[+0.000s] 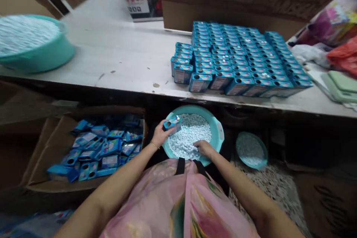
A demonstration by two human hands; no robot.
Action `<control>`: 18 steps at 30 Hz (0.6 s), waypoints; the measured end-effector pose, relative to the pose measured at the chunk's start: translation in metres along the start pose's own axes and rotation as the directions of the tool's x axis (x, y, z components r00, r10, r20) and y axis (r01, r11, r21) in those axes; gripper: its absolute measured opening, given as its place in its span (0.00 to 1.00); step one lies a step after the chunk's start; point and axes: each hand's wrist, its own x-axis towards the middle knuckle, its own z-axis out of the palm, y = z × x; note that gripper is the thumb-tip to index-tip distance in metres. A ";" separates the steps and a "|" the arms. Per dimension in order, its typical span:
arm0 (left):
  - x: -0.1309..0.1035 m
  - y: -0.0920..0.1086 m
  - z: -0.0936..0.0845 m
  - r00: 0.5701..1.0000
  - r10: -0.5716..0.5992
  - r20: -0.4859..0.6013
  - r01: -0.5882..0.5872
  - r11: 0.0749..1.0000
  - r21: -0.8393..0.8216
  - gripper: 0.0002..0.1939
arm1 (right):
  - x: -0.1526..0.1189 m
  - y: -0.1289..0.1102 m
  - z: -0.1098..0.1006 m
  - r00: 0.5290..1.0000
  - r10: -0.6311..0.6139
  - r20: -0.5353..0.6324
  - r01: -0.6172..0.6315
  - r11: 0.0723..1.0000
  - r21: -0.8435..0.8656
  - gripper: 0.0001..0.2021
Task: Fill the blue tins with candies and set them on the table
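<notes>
My left hand (161,134) is closed around a small blue box (173,123), tilted over the left side of a turquoise basin (218,126). A dark round hole shows on the box, with a few white bits near its far end. Small white pellets (192,130) fill much of the basin, which rests at my lap. My right hand (205,148) reaches in from the right, its fingers drawn together with the tips at the pellets. What those fingertips hold, if anything, is hidden.
Rows of upright blue boxes (237,57) stand on the white table (111,52). A larger turquoise tub (41,57) of white pieces is at left. Below it, a cardboard carton (46,156) holds loose blue boxes. Another basin (251,150) sits low at right.
</notes>
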 end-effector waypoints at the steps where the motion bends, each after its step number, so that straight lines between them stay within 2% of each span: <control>1: 0.002 0.000 0.001 1.000 0.007 0.004 -0.007 1.000 0.001 0.26 | -0.002 0.003 -0.007 0.999 0.014 0.029 -0.014 1.000 0.001 0.23; 5: 0.005 0.003 0.009 0.999 0.043 0.009 -0.044 0.999 0.028 0.25 | -0.018 -0.002 -0.045 1.000 0.006 0.026 -0.007 1.000 0.024 0.26; 8: 0.006 0.004 0.016 0.997 0.076 0.017 -0.077 0.995 0.063 0.24 | -0.031 -0.018 -0.076 0.997 -0.074 -0.002 0.074 0.995 0.062 0.24; 11: 0.007 0.002 0.024 0.987 0.138 0.078 -0.146 0.984 0.106 0.21 | -0.037 -0.040 -0.101 0.992 -0.129 -0.009 0.129 0.990 0.059 0.20; 18: 0.008 -0.001 0.033 0.945 0.277 0.176 -0.310 0.929 0.200 0.19 | -0.030 -0.086 -0.131 0.995 -0.090 0.034 0.096 0.961 -0.261 0.13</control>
